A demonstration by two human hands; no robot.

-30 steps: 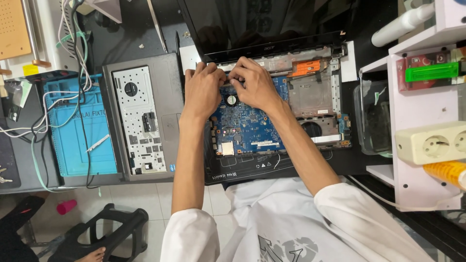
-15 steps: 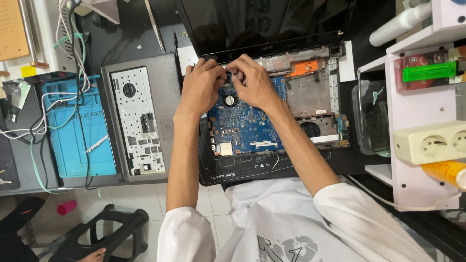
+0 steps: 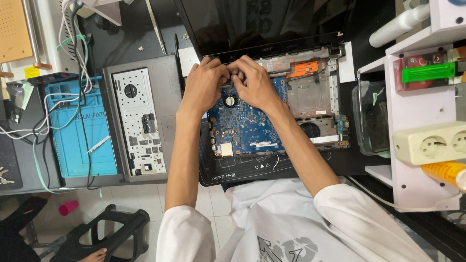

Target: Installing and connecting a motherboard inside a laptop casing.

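Your fingertips point(image 3: 232, 73) meet at the far edge of the blue motherboard point(image 3: 247, 126), curled tight together near the hinge; whether they pinch a part is hidden. Keep your left hand point(image 3: 204, 87) and right hand point(image 3: 255, 85) low and steady there, and press lightly, since the board sits bare in the one opened laptop base point(image 3: 310, 97). One round coin cell point(image 3: 230, 101) lies just below your knuckles. Left of the base lies one removed keyboard cover point(image 3: 141, 121), then one blue mat point(image 3: 77, 131).

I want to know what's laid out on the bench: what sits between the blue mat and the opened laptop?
In the head view, a grey laptop cover panel lies inner side up between the blue mat and the opened laptop.
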